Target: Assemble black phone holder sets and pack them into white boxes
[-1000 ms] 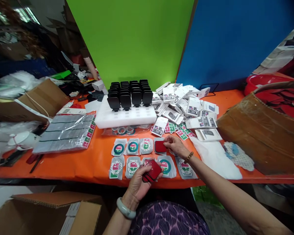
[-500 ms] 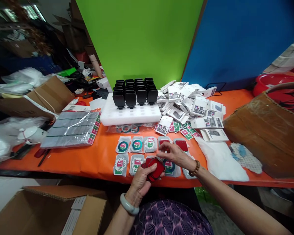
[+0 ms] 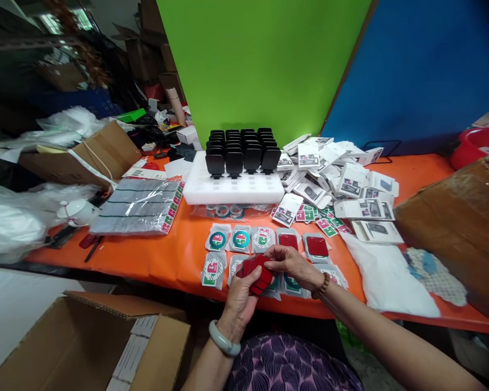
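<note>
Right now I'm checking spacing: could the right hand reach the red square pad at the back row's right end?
Probably yes: nothing covers that pad; the right hand is near, though touching red square pads in the left hand.

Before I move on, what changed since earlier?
The right hand let go of the red square pad fourth from left in the back row and moved toward the person to the stacked red square pads. The left hand kept holding them; the white foam block stayed put.

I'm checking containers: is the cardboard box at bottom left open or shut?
Open: the cardboard box has its flaps apart, its inside showing.
</note>
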Available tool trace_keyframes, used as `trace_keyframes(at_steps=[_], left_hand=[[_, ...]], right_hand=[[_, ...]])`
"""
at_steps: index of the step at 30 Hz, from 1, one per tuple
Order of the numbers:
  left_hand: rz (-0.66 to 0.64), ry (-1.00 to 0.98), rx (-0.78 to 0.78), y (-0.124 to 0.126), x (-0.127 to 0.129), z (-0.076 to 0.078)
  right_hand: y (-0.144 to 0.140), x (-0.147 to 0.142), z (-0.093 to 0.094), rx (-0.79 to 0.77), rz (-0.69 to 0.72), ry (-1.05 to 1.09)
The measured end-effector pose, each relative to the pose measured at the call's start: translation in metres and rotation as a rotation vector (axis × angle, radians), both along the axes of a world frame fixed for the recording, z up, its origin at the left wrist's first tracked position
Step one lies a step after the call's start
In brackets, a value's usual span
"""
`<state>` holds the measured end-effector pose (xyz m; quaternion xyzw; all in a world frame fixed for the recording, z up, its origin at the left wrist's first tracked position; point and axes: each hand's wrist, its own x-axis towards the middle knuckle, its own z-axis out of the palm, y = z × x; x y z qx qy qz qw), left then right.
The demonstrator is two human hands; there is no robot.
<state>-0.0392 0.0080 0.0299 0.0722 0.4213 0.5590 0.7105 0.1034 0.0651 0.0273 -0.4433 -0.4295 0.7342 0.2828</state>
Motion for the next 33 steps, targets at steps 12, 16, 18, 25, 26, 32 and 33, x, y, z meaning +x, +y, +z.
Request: trace_keyframes(at_steps=[12, 16, 18, 25, 26, 32, 33], left_hand=[[0.021, -0.127, -0.179, -0.008, -0.009, -0.001], [0.035, -0.177, -0.151, -0.007, -0.014, 0.004], [0.054, -0.128, -0.147, -0.006, -0.016, 0.004], [0.103, -0.013, -0.114, -0.001, -0.016, -0.001], [0.117, -0.011, -0.111, 0.0, -0.016, -0.002], [0.177, -0.077, -0.064, 0.002, -0.014, 0.0], [0.179, -0.094, -0.067, 0.001, -0.015, 0.001]], right_hand=[[0.075, -0.001, -0.004, 0.506, 0.012, -0.582], [0.081, -0.007, -0.013, 0.575, 0.034, -0.749], [0.079, -0.008, -0.016, 0.613, 0.027, -0.808], [0.048, -0.01, 0.005, 0.736, -0.006, -0.794], [0.041, -0.011, 0.009, 0.707, 0.039, -0.715], [0.014, -0.022, 0.003, 0.257, 0.243, -0.235], [0.014, -0.023, 0.0, 0.192, 0.219, -0.167]])
